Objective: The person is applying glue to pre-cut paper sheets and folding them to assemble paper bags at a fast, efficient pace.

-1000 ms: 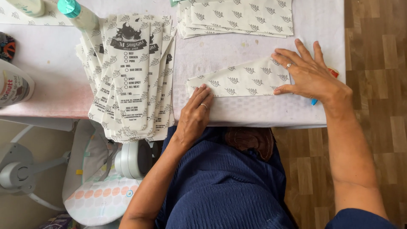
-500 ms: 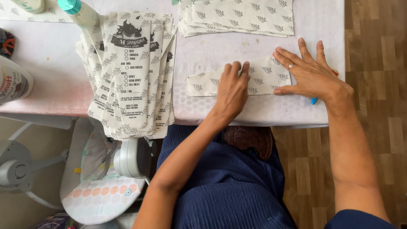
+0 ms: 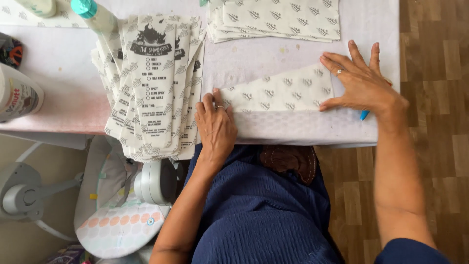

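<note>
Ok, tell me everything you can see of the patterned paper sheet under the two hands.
The patterned paper sheet is thin white paper printed with small dark repeating marks. It lies flat near the front edge of the table, folded into a tapering shape, taller at the right end. The left hand presses its narrow left end; the right hand lies flat on its right end.

Home workspace, wood floor [image 3: 435,44], baby bouncer [image 3: 117,220] (under table [image 3: 63,93])
</note>
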